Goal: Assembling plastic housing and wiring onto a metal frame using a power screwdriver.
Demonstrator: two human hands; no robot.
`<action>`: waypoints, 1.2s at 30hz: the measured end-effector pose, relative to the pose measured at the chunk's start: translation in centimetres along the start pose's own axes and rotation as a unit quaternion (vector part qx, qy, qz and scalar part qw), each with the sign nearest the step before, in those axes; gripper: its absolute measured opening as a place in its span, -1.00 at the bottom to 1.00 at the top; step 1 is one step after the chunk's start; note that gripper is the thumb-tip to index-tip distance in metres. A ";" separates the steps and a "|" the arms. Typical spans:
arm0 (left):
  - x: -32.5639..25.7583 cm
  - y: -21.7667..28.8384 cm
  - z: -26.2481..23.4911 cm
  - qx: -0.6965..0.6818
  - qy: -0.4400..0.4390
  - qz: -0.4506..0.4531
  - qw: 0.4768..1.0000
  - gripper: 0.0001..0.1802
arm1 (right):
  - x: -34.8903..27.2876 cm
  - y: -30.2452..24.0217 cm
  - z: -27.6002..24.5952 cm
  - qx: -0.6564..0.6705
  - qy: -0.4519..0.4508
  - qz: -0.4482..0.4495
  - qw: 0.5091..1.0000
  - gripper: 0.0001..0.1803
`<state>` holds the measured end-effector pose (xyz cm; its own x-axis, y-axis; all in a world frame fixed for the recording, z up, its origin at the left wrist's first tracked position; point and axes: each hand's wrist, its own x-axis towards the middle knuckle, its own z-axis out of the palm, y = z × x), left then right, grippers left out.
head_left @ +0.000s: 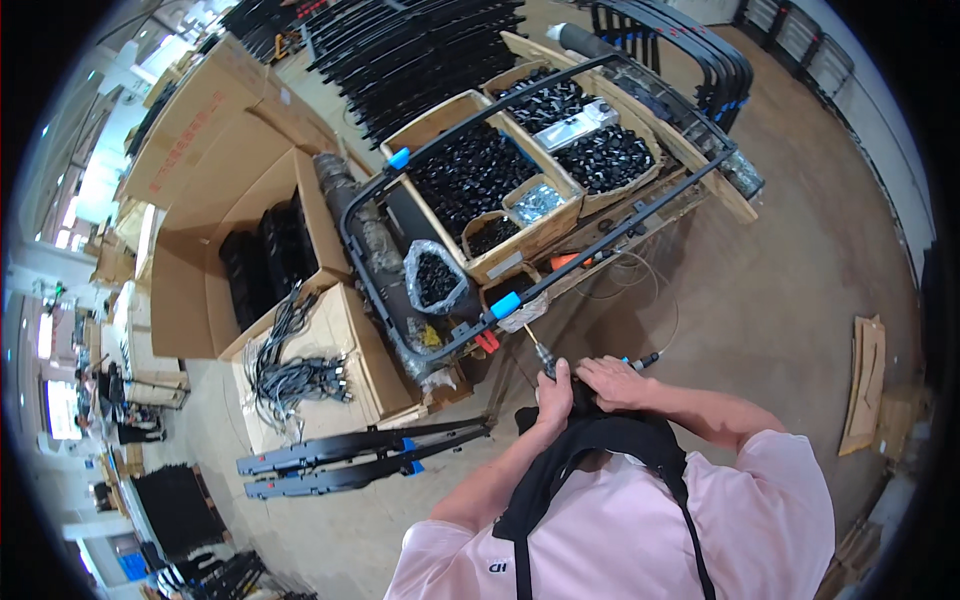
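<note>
Bare workshop floor (820, 230) runs out to 2 o'clock, while a black tubular frame (681, 188) lies over trays (530, 237) of small parts at the worker's 12 o'clock. Close to the worker, the driver (546, 362) points toward 11 o'clock, its thin bit (531, 334) near the frame's close side; whether they touch, I can't tell. Both hands are together on it: the left hand (553, 395) clamped around the front, the right hand (612, 382) folded over the rear body. I judge it stiff and fairly heavy, best gripped by the body, bit kept free. I count one driver, one frame, two blue clips (507, 305) on it, two black rails (325, 450) at 8 o'clock, one open carton (185, 290) at 10 o'clock
</note>
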<state>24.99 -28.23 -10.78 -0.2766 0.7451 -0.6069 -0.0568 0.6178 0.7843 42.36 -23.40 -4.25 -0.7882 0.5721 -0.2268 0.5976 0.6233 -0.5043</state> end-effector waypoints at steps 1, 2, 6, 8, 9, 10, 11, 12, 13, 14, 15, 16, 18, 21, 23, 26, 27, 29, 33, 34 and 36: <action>0.2 0.0 0.0 0.047 -0.054 -0.038 0.997 -0.34 | -0.7 0.2 0.0 -0.001 0.002 0.010 1.000 -0.35; 0.6 0.2 0.0 0.049 -0.063 -0.036 0.996 -0.34 | -1.4 0.4 0.0 0.028 -0.010 0.058 0.998 -0.32; 2.4 3.8 0.6 0.310 -0.256 0.099 0.910 -0.37 | -3.5 3.4 -1.1 0.107 0.023 0.256 0.960 -0.26; 2.4 7.7 1.9 0.310 -0.283 0.121 0.899 -0.42 | -4.8 5.7 -2.0 0.176 0.141 0.360 0.905 -0.29; 2.6 9.6 2.5 0.306 -0.297 0.138 0.894 -0.46 | -4.8 7.0 -2.9 0.177 0.146 0.364 0.903 -0.29; 2.8 11.2 3.0 0.310 -0.300 0.141 0.891 -0.46 | -4.8 8.0 -4.6 0.203 0.183 0.417 0.867 -0.30; 3.2 12.6 3.6 0.288 -0.290 0.178 0.895 -0.51 | -4.5 9.3 -6.0 0.229 0.217 0.466 0.826 -0.31; 3.7 14.0 4.3 0.266 -0.279 0.215 0.897 -0.55 | -4.1 11.3 -7.0 0.232 0.220 0.467 0.825 -0.31; 4.1 15.7 5.2 0.271 -0.282 0.216 0.895 -0.55 | -3.9 13.6 -7.8 0.236 0.255 0.469 0.812 -0.30; 4.7 17.5 6.2 0.255 -0.277 0.232 0.897 -0.58 | -3.7 16.2 -8.2 0.240 0.289 0.471 0.798 -0.28; 5.4 19.2 7.4 0.240 -0.271 0.247 0.899 -0.61 | -3.4 18.8 -8.6 0.243 0.291 0.472 0.796 -0.28; 6.3 20.5 8.5 0.231 -0.248 0.279 0.899 -0.67 | -2.9 22.0 -8.4 0.209 0.305 0.461 0.807 -0.27; 8.9 22.9 11.2 0.224 -0.214 0.323 0.894 -0.68 | -1.5 27.1 -9.4 0.170 0.296 0.457 0.822 -0.21; 13.7 26.7 15.3 0.239 -0.151 0.358 0.890 -0.72 | 1.4 32.2 -12.7 0.177 0.257 0.491 0.813 -0.21; 17.6 28.5 18.5 0.267 -0.103 0.389 0.876 -0.74 | 2.4 36.9 -12.8 0.135 0.249 0.490 0.825 -0.22; 24.4 29.7 21.5 0.355 -0.047 0.370 0.857 -0.75 | 4.0 42.4 -13.6 0.092 0.253 0.457 0.848 -0.25; 26.4 29.8 22.2 0.420 -0.013 0.371 0.828 -0.70 | 4.6 43.8 -14.0 0.087 0.267 0.433 0.857 -0.26; 29.7 30.2 24.1 0.508 0.028 0.328 0.796 -0.64 | 5.4 46.5 -13.5 0.083 0.268 0.437 0.855 -0.26; 33.7 31.6 29.4 0.547 0.014 0.259 0.796 -0.52 | 5.7 48.8 -13.7 0.074 0.173 0.480 0.857 -0.18; 34.3 31.9 30.2 0.522 -0.005 0.277 0.807 -0.51 | 6.5 48.5 -14.2 0.102 0.146 0.484 0.857 -0.19; 35.1 32.6 33.1 0.480 -0.036 0.301 0.823 -0.49 | 5.9 48.4 -14.4 0.112 0.136 0.476 0.861 -0.21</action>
<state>45.16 26.36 -10.72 0.0821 0.9807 -0.1776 0.8633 0.0191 0.5043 68.69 17.82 -18.01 0.1259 0.8896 -0.4391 0.8864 -0.2996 -0.3528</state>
